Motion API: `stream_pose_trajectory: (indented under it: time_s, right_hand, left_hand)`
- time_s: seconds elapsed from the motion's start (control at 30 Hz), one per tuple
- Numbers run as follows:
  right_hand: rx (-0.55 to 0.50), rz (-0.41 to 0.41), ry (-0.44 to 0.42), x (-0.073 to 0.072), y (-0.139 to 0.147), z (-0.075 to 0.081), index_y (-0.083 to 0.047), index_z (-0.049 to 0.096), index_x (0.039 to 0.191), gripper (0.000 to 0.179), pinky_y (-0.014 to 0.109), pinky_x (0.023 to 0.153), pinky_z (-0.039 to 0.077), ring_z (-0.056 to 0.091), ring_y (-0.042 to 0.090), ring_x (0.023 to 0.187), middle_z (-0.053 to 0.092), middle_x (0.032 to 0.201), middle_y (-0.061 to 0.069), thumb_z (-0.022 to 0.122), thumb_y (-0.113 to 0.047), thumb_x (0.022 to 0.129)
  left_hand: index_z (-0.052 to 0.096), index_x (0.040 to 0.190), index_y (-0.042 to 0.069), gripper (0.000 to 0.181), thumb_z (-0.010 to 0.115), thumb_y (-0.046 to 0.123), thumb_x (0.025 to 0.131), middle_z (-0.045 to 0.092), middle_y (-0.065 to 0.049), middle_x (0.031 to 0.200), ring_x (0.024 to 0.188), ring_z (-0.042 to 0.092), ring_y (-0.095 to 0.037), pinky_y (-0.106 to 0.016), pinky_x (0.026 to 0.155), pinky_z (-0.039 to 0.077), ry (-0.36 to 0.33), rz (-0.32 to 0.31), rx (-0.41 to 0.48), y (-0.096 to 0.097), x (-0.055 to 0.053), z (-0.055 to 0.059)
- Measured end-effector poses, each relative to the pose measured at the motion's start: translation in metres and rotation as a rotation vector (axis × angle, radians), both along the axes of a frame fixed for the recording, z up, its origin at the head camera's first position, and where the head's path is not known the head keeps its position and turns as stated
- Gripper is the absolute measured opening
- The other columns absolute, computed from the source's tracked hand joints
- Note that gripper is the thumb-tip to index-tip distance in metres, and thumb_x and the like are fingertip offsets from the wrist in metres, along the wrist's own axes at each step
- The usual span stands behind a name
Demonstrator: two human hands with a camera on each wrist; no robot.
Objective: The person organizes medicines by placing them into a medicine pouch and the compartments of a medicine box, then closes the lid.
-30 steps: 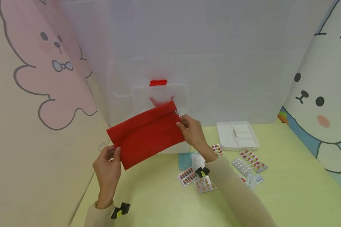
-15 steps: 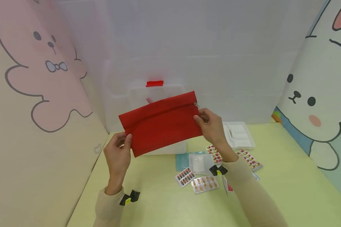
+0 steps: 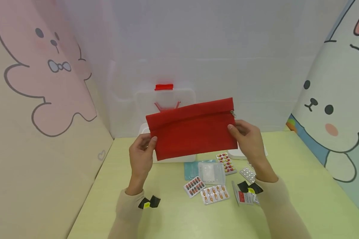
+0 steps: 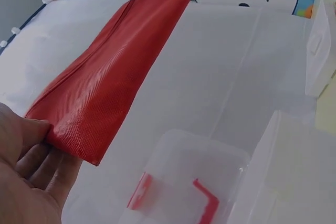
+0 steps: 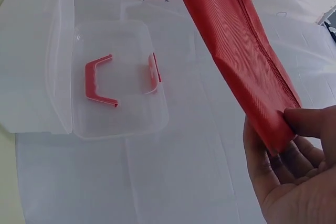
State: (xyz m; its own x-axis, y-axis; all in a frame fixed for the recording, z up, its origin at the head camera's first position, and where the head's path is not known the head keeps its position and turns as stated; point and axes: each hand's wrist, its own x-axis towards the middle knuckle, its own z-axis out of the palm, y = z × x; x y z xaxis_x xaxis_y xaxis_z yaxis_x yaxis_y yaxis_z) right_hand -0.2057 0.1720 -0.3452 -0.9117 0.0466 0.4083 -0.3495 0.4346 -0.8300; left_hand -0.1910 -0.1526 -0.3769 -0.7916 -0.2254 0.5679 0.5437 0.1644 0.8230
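Note:
A flat red zippered pouch (image 3: 194, 132) hangs above the table, tilted slightly up to the right, its metal zipper pull (image 3: 233, 114) near the right end. My left hand (image 3: 141, 159) pinches its left edge between thumb and fingers. At the opposite edge, below the zipper pull, my right hand (image 3: 249, 142) pinches the cloth. The left wrist view shows the pouch (image 4: 110, 72) stretched away from the left hand (image 4: 31, 171). In the right wrist view the zipper (image 5: 257, 35) looks closed, and the right hand (image 5: 294, 166) grips a corner.
Behind the pouch stands a white box with its translucent lid (image 3: 182, 96) raised, bearing a red latch (image 3: 164, 87) and red handle. On the table lie capsule blister packs (image 3: 214, 194), a clear packet (image 3: 211, 172), a teal packet (image 3: 190, 171), and a white tray (image 3: 236, 153) partly behind the right hand.
Both hands have carried the red pouch to the right, and its steep tilt has lessened. The grip on both edges stays the same.

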Motion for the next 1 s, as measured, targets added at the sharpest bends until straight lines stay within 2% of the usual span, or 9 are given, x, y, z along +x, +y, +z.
stream_pose_trajectory:
  time_s: [0.1,0.2,0.3,0.47,0.6,0.7,0.83,1.0]
  right_hand:
    - [-0.033,-0.006,0.004,0.005,0.009,-0.005,-0.004,0.065,0.12,0.036,0.013,0.076,0.052,0.063,0.003,0.088,0.07,0.105,0.007,0.059,-0.032,0.098]
    - [-0.079,-0.002,-0.022,0.008,0.015,-0.01,-0.002,0.064,0.12,0.038,0.013,0.077,0.053,0.063,0.004,0.088,0.068,0.099,-0.008,0.058,-0.033,0.098]
    - [-0.139,0.014,-0.063,0.01,0.02,-0.017,-0.001,0.062,0.122,0.04,0.013,0.079,0.053,0.063,0.004,0.09,0.066,0.098,-0.018,0.059,-0.033,0.098]
    - [-0.198,0.031,-0.083,0.011,0.025,-0.03,-0.001,0.059,0.129,0.042,0.014,0.08,0.053,0.064,0.002,0.095,0.065,0.105,-0.019,0.06,-0.029,0.098]
    - [-0.222,0.045,-0.081,0.01,0.027,-0.042,-0.003,0.056,0.134,0.044,0.016,0.079,0.054,0.065,0.003,0.096,0.065,0.109,-0.019,0.06,-0.027,0.098]
    - [-0.218,0.035,-0.072,0.01,0.027,-0.048,-0.001,0.055,0.135,0.045,0.017,0.077,0.055,0.064,0.002,0.095,0.065,0.106,-0.021,0.058,-0.027,0.099]
    - [-0.235,-0.015,-0.05,0.012,0.026,-0.052,0.003,0.058,0.131,0.041,0.017,0.073,0.056,0.064,0.001,0.09,0.066,0.098,-0.024,0.058,-0.024,0.099]
    - [-0.374,-0.089,0.006,0.01,0.019,-0.052,0.001,0.067,0.117,0.029,0.02,0.063,0.057,0.069,0.003,0.075,0.071,0.087,-0.018,0.062,-0.019,0.096]
  left_hand:
    - [0.066,0.102,-0.007,0.017,0.067,0.006,0.091,0.072,-0.012,0.094,0.078,0.067,-0.004,-0.019,0.071,0.056,-0.008,-0.014,0.024,0.009,-0.004,-0.006]
    - [0.065,0.099,-0.008,0.016,0.068,0.004,0.09,0.071,0.005,0.089,0.077,0.066,-0.003,-0.018,0.072,0.055,-0.012,-0.022,0.061,0.016,-0.008,-0.013]
    - [0.064,0.098,-0.01,0.016,0.068,0.002,0.089,0.069,0.015,0.087,0.077,0.065,-0.002,-0.017,0.073,0.054,-0.004,-0.034,0.101,0.022,-0.01,-0.021]
    - [0.062,0.098,-0.012,0.017,0.067,0.002,0.09,0.07,0.013,0.089,0.077,0.064,-0.003,-0.017,0.071,0.054,0.011,-0.07,0.143,0.029,-0.013,-0.037]
    - [0.061,0.098,-0.013,0.017,0.066,0.002,0.09,0.069,0.013,0.088,0.076,0.064,-0.003,-0.017,0.07,0.053,-0.008,-0.087,0.166,0.034,-0.016,-0.051]
    - [0.062,0.099,-0.012,0.015,0.066,0.0,0.091,0.068,0.013,0.088,0.077,0.064,-0.003,-0.017,0.071,0.053,-0.024,-0.085,0.159,0.036,-0.018,-0.059]
    - [0.063,0.101,-0.011,0.014,0.065,-0.002,0.091,0.069,0.013,0.092,0.081,0.065,-0.004,-0.017,0.074,0.054,-0.045,-0.08,0.139,0.037,-0.02,-0.064]
    - [0.065,0.101,-0.011,0.013,0.065,-0.003,0.09,0.069,0.015,0.092,0.081,0.065,-0.003,-0.017,0.075,0.054,-0.037,-0.075,0.098,0.038,-0.021,-0.059]
